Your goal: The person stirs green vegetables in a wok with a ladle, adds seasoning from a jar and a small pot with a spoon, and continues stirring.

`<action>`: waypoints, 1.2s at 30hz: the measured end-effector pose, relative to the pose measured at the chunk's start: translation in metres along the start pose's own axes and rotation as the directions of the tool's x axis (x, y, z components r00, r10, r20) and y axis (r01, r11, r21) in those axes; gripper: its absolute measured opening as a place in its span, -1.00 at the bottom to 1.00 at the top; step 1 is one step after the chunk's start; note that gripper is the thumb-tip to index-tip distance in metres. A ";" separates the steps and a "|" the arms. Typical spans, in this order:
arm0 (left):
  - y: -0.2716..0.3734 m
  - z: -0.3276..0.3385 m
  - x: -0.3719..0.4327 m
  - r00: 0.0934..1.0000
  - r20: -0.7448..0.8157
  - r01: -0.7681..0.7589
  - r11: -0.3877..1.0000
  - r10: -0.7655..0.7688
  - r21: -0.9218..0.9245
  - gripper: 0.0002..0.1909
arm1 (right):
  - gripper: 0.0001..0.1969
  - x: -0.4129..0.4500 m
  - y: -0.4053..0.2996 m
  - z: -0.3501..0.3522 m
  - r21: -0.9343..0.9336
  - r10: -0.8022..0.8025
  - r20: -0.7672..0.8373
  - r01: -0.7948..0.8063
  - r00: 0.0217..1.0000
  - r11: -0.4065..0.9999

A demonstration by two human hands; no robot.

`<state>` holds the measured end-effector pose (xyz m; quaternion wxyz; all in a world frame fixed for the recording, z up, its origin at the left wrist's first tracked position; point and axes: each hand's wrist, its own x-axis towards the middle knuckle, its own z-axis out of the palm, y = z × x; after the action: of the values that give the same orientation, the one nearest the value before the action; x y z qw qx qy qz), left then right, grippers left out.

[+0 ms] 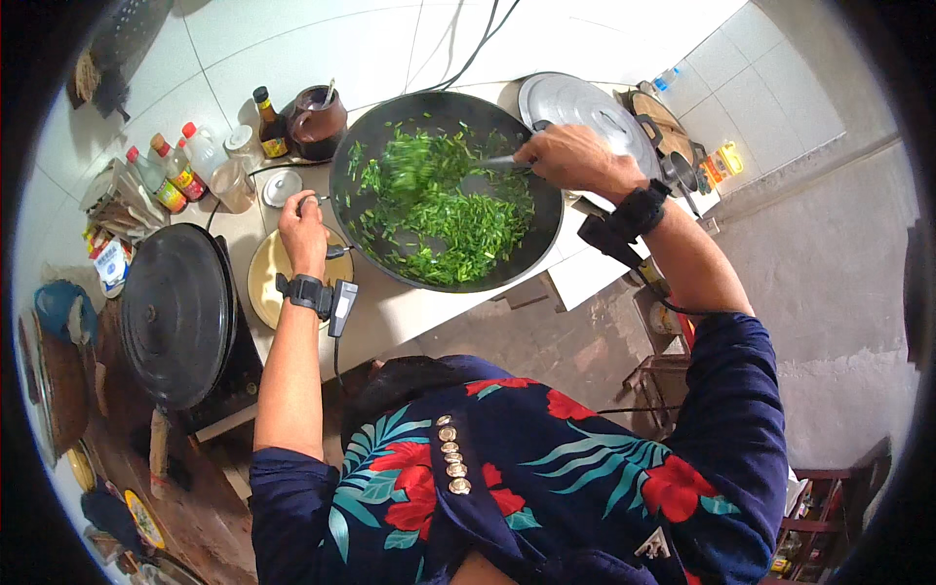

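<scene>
A large dark wok [344, 219] stands on the counter before me, holding chopped green vegetables [464, 234]. Some of the greens at the upper left of the heap are blurred by motion. My left hand [306, 234] grips the wok's left side handle. In my right hand [574, 161], over the wok's right rim, is a metal utensil [497, 161] whose far end lies among the greens; its exact kind is hard to tell. A pale yellow round plate or bowl [267, 281] sits under my left wrist. Both wrists wear black straps with small devices.
At the left are a black lidded pan [175, 314], glass bottles [157, 179], jars [232, 186] and a small white lid [282, 189]. A brown jug [319, 124] stands behind the wok. A large metal lid [585, 121] and a small dark pan [678, 172] lie to the right.
</scene>
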<state>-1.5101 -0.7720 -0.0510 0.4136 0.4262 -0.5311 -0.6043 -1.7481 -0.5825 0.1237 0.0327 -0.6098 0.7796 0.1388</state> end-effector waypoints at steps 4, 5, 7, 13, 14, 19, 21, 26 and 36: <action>-0.001 0.002 0.002 1.000 0.000 -0.006 1.000 0.006 0.017 -0.85 | -0.74 0.007 -0.012 0.006 0.153 -0.087 -0.042 0.093 0.995 0.984; -0.002 0.003 0.002 1.000 0.006 -0.007 1.000 0.007 0.015 -0.85 | -0.75 0.007 -0.011 0.014 0.225 -0.122 -0.062 0.133 0.991 0.965; -0.002 0.003 0.002 1.000 0.016 -0.013 1.000 0.013 0.008 -0.85 | -0.75 0.005 -0.016 0.024 0.146 -0.127 0.134 0.107 0.983 0.983; -0.005 0.000 0.002 1.000 0.012 -0.018 1.000 0.018 0.000 -0.85 | -0.68 -0.045 0.036 -0.010 -0.027 0.090 0.127 -0.087 0.988 0.996; -0.006 0.000 0.002 1.000 0.007 -0.015 1.000 0.015 -0.001 -0.85 | -0.67 -0.050 0.044 -0.017 -0.054 0.102 0.101 -0.097 0.990 0.994; -0.003 0.001 0.002 1.000 0.020 -0.016 1.000 0.016 -0.007 -0.85 | -0.67 -0.059 0.050 -0.010 -0.172 0.012 0.156 0.016 0.988 0.985; -0.002 0.001 0.001 1.000 0.023 -0.013 1.000 0.014 -0.006 -0.85 | -0.71 -0.057 0.034 -0.001 -0.102 0.027 0.232 -0.004 0.972 0.995; -0.005 0.001 0.004 0.999 0.015 -0.034 0.999 0.034 -0.013 -0.85 | -0.72 -0.047 0.014 0.014 0.183 -0.039 0.101 0.020 0.994 0.983; -0.004 -0.001 0.003 1.000 0.021 -0.019 1.000 0.019 0.014 -0.84 | -0.79 -0.098 0.016 0.054 0.115 0.129 -0.494 -0.083 0.860 0.990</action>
<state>-1.5104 -0.7744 -0.0553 0.4108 0.4178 -0.5438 -0.6007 -1.7450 -0.4726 0.0959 -0.1507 -0.5791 0.7992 -0.0573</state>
